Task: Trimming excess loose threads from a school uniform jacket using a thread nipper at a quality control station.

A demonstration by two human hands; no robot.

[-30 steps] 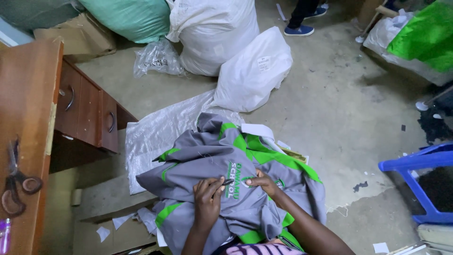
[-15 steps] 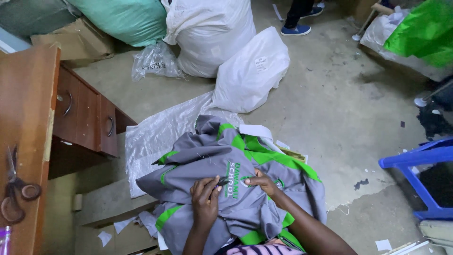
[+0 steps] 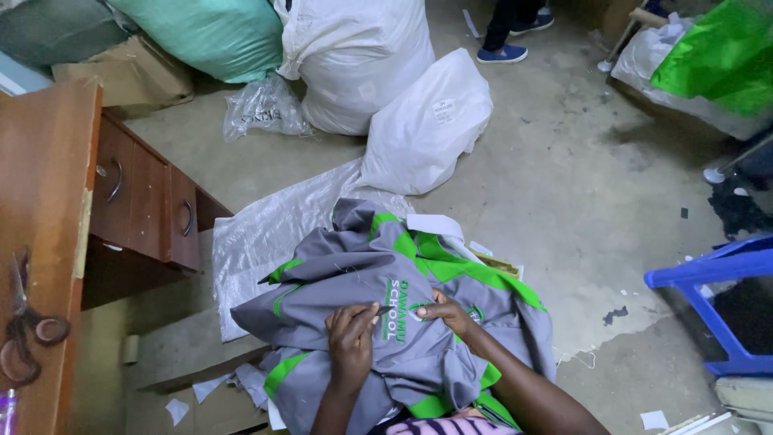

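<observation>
A grey garment with bright green stripes lies bunched on my lap, printed side up. My left hand rests on the grey cloth just left of the printed patch, fingers curled and pinching the fabric. My right hand pinches the same cloth at the right side of the print. Both hands press close together over the middle of the garment. Whether a thread or small tool sits between the fingers is too small to tell.
A wooden desk with drawers stands at left, scissors on its top. White sacks and a green sack sit behind a woven plastic sheet. A blue plastic stool stands right. Another person's feet are far back.
My hands stay on the garment's printed patch with only slight finger movement. The view has shifted a little.
</observation>
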